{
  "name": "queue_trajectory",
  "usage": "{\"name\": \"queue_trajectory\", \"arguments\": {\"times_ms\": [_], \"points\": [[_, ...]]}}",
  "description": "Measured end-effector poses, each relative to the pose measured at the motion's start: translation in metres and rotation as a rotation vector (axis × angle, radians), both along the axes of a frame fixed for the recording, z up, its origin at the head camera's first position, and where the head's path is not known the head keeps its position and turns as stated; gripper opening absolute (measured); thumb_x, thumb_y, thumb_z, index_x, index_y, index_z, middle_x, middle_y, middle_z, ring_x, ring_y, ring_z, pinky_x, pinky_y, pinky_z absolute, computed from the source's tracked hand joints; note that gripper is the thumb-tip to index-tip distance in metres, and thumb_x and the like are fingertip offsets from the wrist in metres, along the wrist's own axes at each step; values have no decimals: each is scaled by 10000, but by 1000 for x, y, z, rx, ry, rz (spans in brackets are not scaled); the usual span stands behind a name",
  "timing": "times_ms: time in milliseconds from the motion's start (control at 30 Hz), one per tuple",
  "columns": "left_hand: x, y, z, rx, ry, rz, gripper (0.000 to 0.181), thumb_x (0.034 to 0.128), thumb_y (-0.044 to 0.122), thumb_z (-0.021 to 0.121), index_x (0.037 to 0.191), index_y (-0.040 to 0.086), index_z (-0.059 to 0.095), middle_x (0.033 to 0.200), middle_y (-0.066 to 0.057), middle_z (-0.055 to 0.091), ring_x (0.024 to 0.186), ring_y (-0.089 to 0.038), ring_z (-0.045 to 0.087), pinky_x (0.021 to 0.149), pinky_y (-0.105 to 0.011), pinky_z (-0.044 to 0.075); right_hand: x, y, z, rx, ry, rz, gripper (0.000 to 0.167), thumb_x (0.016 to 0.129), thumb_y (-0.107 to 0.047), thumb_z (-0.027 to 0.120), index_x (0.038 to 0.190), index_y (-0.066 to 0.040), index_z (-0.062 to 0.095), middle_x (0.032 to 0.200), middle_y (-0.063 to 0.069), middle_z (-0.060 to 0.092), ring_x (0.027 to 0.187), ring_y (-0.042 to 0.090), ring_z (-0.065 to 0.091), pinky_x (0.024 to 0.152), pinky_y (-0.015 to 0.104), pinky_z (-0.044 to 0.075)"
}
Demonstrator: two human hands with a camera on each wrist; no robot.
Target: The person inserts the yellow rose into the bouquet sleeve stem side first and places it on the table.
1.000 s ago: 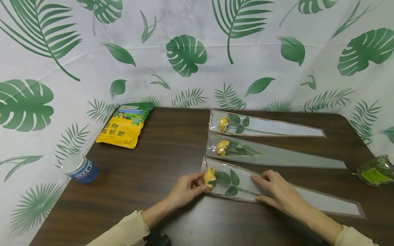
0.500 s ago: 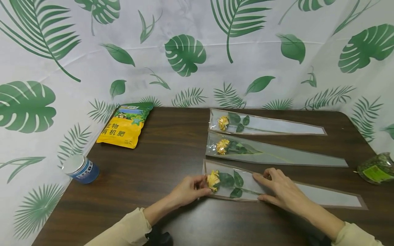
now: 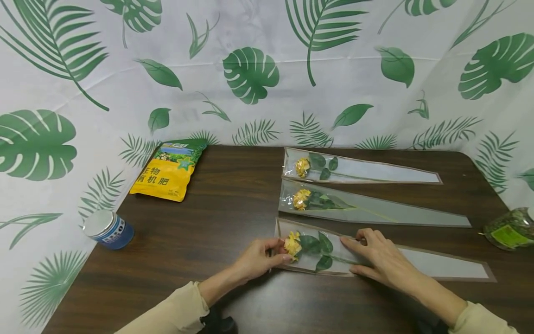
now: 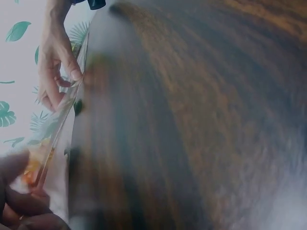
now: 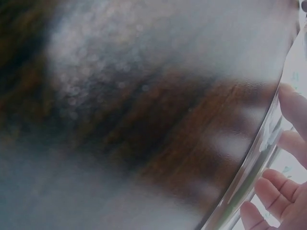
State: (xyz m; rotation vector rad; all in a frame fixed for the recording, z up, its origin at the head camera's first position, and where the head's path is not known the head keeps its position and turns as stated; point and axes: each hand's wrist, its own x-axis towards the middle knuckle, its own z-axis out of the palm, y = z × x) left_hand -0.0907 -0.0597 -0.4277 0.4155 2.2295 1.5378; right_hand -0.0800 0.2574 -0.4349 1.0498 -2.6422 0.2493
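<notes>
In the head view my left hand (image 3: pixel 260 257) is at the left, wide end of the nearest clear flower sleeve (image 3: pixel 442 265), its thumb and fingers holding the head of a yellow rose (image 3: pixel 293 246). The rose lies along the sleeve, leaves and stem pointing right. My right hand (image 3: pixel 381 257) holds the sleeve across its middle, index finger toward the far edge and thumb at the near edge. The left wrist view shows left fingers (image 4: pixel 24 201) at the orange-yellow bloom, blurred. In the right wrist view, right fingers (image 5: pixel 290 139) touch the sleeve's edge.
Beyond lie two sleeved yellow roses, one in the middle (image 3: pixel 417 215) and one at the back (image 3: pixel 396 173). A yellow-green fertilizer bag (image 3: pixel 167 171) and a blue can (image 3: pixel 110 229) stand left. A glass jar (image 3: pixel 510 229) with a green label is at the right edge.
My left hand and the rose have shifted a little to the right, the bloom moving further in from the sleeve's left end. The right hand stays nearly in place.
</notes>
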Motion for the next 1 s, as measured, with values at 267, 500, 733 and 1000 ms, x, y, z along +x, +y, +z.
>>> {"name": "queue_trajectory", "arguments": {"times_ms": [267, 500, 733, 1000], "points": [[3, -1, -1, 40, -27, 18, 179, 808, 24, 675, 974, -40, 660, 1082, -166, 666, 1001, -263, 600, 861, -305, 486, 0, 1, -1, -5, -4, -18, 667, 662, -361, 811, 1254, -127, 613, 1032, 96, 521, 815, 181, 466, 561, 249, 334], [6, -12, -1, -7, 3, 76, 182, 846, 150, 693, 869, -28, 665, 674, -37, 628, 549, -23, 459, 471, -149, 341, 2, 4, 0, 24, -7, -37, 672, 670, -409, 802, 1233, -88, 625, 1039, 102, 521, 798, 172, 453, 558, 233, 310], [5, -21, 0, -211, 150, 43, 149, 842, 184, 681, 726, 91, 683, 620, 3, 660, 519, 1, 427, 514, -185, 326, -1, 6, 3, 49, -10, -26, 697, 662, -447, 788, 1225, -70, 626, 1019, 104, 513, 770, 148, 427, 547, 211, 292], [-2, -29, 8, -334, 176, -69, 131, 836, 190, 669, 721, 133, 695, 607, 57, 650, 485, -3, 450, 489, -192, 365, -1, 9, 2, 39, -83, -20, 702, 686, -449, 779, 1260, -85, 604, 1035, 99, 512, 793, 134, 411, 563, 233, 317]]}}
